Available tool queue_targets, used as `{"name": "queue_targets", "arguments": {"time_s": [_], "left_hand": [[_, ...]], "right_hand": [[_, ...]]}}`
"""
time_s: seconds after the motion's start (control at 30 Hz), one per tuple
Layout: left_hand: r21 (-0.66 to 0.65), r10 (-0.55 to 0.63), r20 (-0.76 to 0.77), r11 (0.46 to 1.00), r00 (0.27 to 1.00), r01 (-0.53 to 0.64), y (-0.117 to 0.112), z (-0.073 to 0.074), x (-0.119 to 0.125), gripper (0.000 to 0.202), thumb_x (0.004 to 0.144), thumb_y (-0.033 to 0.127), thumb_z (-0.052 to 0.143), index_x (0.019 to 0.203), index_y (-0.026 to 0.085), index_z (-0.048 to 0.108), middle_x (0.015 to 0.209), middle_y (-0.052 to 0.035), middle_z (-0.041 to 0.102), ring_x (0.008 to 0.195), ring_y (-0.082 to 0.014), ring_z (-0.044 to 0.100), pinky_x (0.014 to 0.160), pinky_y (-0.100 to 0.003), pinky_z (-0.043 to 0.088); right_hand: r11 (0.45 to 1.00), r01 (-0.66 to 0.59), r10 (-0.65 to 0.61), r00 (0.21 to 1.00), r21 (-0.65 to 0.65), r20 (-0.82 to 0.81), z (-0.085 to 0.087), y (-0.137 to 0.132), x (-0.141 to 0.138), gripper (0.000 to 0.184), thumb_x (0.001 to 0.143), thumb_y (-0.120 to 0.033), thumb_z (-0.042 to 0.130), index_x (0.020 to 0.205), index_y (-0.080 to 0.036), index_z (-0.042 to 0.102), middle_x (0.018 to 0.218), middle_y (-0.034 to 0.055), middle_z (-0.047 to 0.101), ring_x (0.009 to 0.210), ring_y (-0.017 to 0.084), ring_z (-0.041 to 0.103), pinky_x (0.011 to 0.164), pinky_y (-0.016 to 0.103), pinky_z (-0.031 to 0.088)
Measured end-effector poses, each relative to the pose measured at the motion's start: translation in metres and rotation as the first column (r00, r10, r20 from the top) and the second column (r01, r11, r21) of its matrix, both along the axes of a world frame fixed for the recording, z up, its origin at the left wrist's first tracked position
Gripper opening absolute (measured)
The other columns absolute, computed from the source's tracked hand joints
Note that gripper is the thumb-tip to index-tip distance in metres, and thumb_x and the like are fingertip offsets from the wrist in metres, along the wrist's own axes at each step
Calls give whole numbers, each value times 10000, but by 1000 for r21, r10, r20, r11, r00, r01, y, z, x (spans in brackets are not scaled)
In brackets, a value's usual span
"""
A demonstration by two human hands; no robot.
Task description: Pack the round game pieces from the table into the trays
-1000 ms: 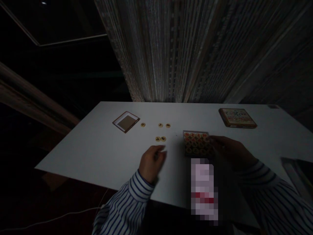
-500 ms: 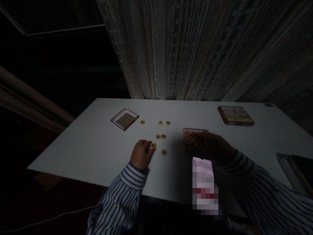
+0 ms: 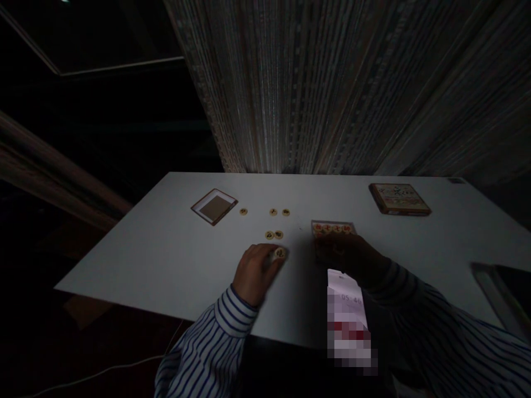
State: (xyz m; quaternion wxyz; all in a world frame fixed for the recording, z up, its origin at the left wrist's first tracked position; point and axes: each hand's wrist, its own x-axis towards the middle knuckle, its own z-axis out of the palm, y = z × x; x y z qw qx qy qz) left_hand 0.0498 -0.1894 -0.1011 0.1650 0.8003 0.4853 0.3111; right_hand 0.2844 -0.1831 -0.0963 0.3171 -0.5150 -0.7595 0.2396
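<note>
My left hand (image 3: pixel 256 271) pinches a round Chinese chess piece (image 3: pixel 280 252) with a black character between thumb and fingers. Just beyond it, two black-marked pieces (image 3: pixel 274 235) lie side by side, touching. Farther back are a pair of pieces (image 3: pixel 279 212) and a single piece (image 3: pixel 243 211). My right hand (image 3: pixel 342 251) reaches over an open box of chess pieces (image 3: pixel 353 225), its fingertips down at the near part. A row of red-marked pieces (image 3: pixel 332 228) shows along the box's far side. The right fingers are dark, and what they hold cannot be made out.
A shallow open lid (image 3: pixel 199 211) lies on the white table (image 3: pixel 157 249) at left. A closed decorated box (image 3: pixel 400 199) sits at back right. Near the front edge, a lit phone (image 3: pixel 345 298) is below my right hand. Hanging curtains (image 3: pixel 286 110) stand behind the table.
My left hand has shifted right with the pinched piece, and the separate piece lying there is now out of sight. My right hand has moved nearer over the box, uncovering its far row.
</note>
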Motion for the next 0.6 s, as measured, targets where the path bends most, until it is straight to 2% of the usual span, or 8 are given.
{"name": "queue_targets", "arguments": {"time_s": [0.13,0.3,0.5,0.6], "left_hand": [[12,-49,32,999,998,48,-9,11,22,204,775,254,582,952,158,611,830,-68,664,772,-180,601,717,-355,489],[-45,-112,84,992,990,116,-15,19,43,175,778,232,569,936,175,617,808,-47,668,719,-156,592,692,-339,490],[-86,-104,144,989,984,117,-22,14,58,182,760,237,592,930,191,632,815,-43,673,694,-143,583,683,-320,486],[-189,-69,204,976,977,109,-22,11,62,215,733,257,621,938,198,644,815,-40,681,680,-144,587,660,-307,485]], "right_hand": [[996,-45,34,989,-77,-142,-1,-8,-9,236,763,-360,542,900,-208,660,744,23,692,658,138,640,613,284,532],[994,-46,17,964,-104,-267,9,-18,-10,205,751,-353,571,856,-207,670,773,25,703,694,143,651,625,274,540],[986,-53,-6,935,-156,-355,11,-28,-1,206,728,-359,594,837,-202,669,754,28,705,702,163,662,626,296,562],[983,-69,-2,919,-167,-393,9,-30,4,192,718,-344,608,839,-207,666,763,24,706,717,164,664,648,306,566]]}}
